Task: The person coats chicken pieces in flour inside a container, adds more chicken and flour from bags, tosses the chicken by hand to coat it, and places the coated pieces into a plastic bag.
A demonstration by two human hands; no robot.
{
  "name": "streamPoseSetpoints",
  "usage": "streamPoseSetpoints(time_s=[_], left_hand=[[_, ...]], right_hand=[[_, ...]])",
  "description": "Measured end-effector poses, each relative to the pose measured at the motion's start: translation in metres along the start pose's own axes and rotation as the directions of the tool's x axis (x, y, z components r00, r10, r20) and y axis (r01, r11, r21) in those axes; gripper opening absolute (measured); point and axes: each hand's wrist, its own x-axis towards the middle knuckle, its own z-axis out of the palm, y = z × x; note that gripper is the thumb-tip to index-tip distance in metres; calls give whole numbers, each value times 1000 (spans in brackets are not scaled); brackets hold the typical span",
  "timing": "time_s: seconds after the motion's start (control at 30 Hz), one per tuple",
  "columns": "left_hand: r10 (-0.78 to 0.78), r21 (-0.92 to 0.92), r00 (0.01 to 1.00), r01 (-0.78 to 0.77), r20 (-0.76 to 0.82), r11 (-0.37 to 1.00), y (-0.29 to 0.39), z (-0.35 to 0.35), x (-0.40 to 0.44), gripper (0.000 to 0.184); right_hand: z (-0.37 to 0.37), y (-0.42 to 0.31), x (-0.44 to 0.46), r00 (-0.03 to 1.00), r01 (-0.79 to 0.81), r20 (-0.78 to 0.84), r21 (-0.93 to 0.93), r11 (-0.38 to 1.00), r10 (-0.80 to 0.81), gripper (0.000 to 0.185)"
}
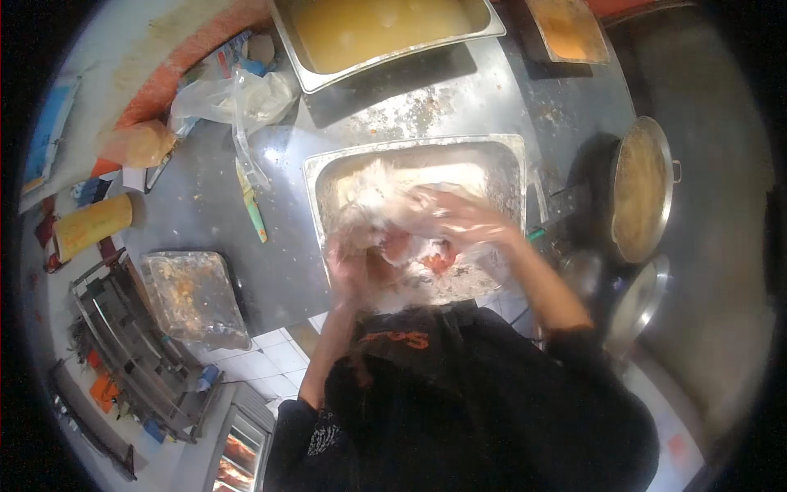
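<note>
A metal pan (518, 164) in front of me holds white flour (447, 174) and pinkish-red pieces that look like raw meat (438, 258). Both my hands are inside the pan, dusted with flour and smeared by motion. At its left side, my left hand (348, 266) is low beside the pieces. My right hand (459, 215) reaches across the middle, over the flour-coated pieces. A whitish, blurred lump or cloud of flour (369, 193) shows between and above the hands. Whether either hand grips a piece cannot be made out.
A deep pan of yellow liquid (385, 33) stands behind, with an orange-filled tray (570, 33) at its right. Left lie a green-handled knife (252, 209), a plastic bag (238, 98) and a soiled tray (193, 295). A large round pot (643, 189) stands at right.
</note>
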Motion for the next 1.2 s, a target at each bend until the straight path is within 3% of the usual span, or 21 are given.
streamPoseSetpoints(time_s=[0.03,0.1,0.13,0.2,0.23,0.3,0.37,0.4,0.47,0.57,0.6,0.67,0.7,0.77,0.83,0.9,0.97,1.03,1.1,1.17,1.2], left_hand=[[-23,-24,999,22,-36,999,2,-1,-2,52],[-129,-99,990,123,-62,988,7,2,-1,55],[-216,-142,975,207,-47,968,11,6,0,55],[-391,-209,920,383,3,900,17,16,-1,57],[-475,-234,879,470,40,851,18,22,-2,58],[-398,-311,915,397,63,864,18,34,9,62],[-409,-367,901,434,148,823,21,52,18,65],[-449,-383,875,484,182,787,25,50,17,65],[-339,-241,927,370,162,897,18,34,24,64],[-243,275,933,169,265,947,14,9,12,69],[-196,413,935,59,297,909,14,4,11,70],[-247,348,934,149,257,925,18,11,12,73],[-359,125,912,340,199,932,27,17,9,74],[-463,-12,861,475,210,880,40,37,6,68],[-498,-75,842,521,208,850,52,61,1,63],[-466,-71,856,491,223,868,55,71,2,56],[-433,-83,859,470,274,879,53,76,5,48],[-386,-85,893,413,231,907,45,68,6,44],[-295,-103,935,319,197,942,42,68,7,44],[-182,-113,972,200,147,973,42,65,-1,46],[-125,-115,985,139,118,984,41,62,-3,48]], right_hand=[[-24,-49,-15,994,-78,48,-296,952,96,59],[-43,-78,-15,969,-238,-16,-333,912,247,61],[-42,-79,-6,947,-316,-77,-61,947,312,56],[-24,-90,2,898,-387,-108,264,883,426,59],[-11,-86,-7,906,-350,-88,389,852,413,59],[12,-68,-19,919,-278,-48,623,731,391,55],[36,-15,-9,966,-186,26,760,623,257,45],[43,15,3,988,-129,41,759,638,152,40],[45,76,34,980,176,-22,544,820,-196,45],[26,77,35,965,260,-80,156,953,-250,53],[9,50,22,980,191,-70,70,979,-186,57],[-25,-5,-5,997,49,-47,-110,993,-55,66],[-22,16,6,982,-158,-90,119,980,169,67],[-15,21,12,926,-336,-97,220,916,364,63],[-12,-22,-7,942,-322,-121,-56,945,314,54],[19,0,-19,965,-63,-250,64,996,77,42],[28,3,-18,971,-25,-237,7,1000,26,41],[12,-68,-27,981,-186,-89,-207,960,170,47],[12,-52,-15,965,-259,-101,-216,941,242,53],[44,5,-4,878,-75,-476,-260,963,-60,52],[42,10,-8,870,-16,-480,-249,968,-109,51]])
